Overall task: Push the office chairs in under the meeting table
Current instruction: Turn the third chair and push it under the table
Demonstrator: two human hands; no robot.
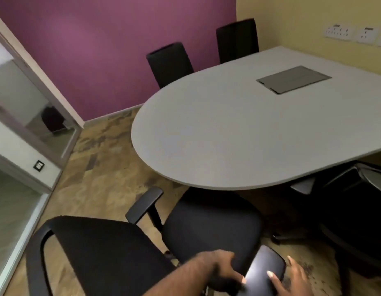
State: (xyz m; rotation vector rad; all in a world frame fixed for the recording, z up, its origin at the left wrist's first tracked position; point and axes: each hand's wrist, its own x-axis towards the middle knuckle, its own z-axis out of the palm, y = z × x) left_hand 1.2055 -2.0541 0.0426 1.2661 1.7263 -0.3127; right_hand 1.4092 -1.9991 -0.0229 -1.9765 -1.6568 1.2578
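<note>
The meeting table (238, 129), grey with a rounded end and a cable hatch (293, 79) set in its top, is the landmark here. At its far side two black chairs, one (170, 64) nearer the rounded end and one (237, 39) nearer the yellow wall, stand with their backs close against the table edge; they look pushed in already. At the table's near right a dark chair (353, 210) sits partly under the top, though how far in is hard to tell.

The nearest office chair (210, 223) is the one left to do. Its seat front just reaches under the table's rounded near edge, while most of the seat, both armrests and the mesh backrest (104, 259) stand clear of the table.

The left hand (222, 268) grips the chair's right armrest (264, 272), fingers curled round its inner edge. The right hand (292, 278) rests on the same armrest's outer side, fingers fairly straight and spread. My judgement: roughly three chairs done or nearly so, and this last one needs turning square and rolling forward.
</note>
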